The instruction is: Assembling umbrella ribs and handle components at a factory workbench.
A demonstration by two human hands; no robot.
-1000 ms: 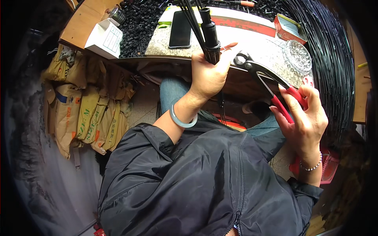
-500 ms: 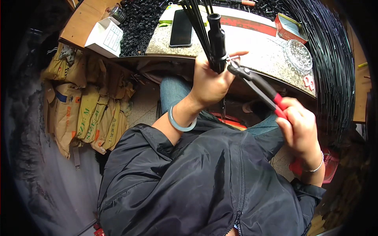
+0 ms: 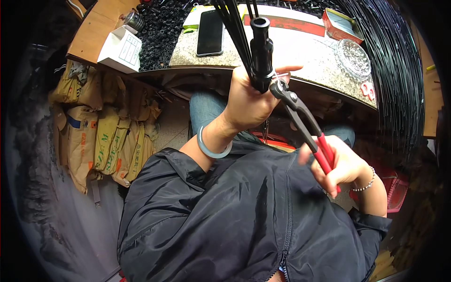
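Observation:
My left hand (image 3: pixel 246 104) is closed round a black tubular part (image 3: pixel 261 52), which stands upright with its hollow end up. Several thin black rods (image 3: pixel 233 29) rise from the same grip, leaning left. My right hand (image 3: pixel 345 162) is wrapped round the red handles of a pair of pincers (image 3: pixel 292 97). Their dark jaws meet the right side of the tubular part, beside my left thumb and fingers. A thin pale strip (image 3: pixel 282 75) shows at the jaws; what it is, I cannot make out.
On the pale worktop (image 3: pixel 300 54) lie a black phone (image 3: pixel 210 34), a glass dish (image 3: pixel 353 59) and a red open box (image 3: pixel 343 27). A white carton (image 3: pixel 120 50) stands left. Long black rods (image 3: pixel 390 84) hang over the right side. Brown sacks (image 3: pixel 82 145) stand below left.
My right hand has moved down and to the left, swinging the pincer handles closer to my body. The jaws stay by the tubular part, and my left hand has hardly moved.

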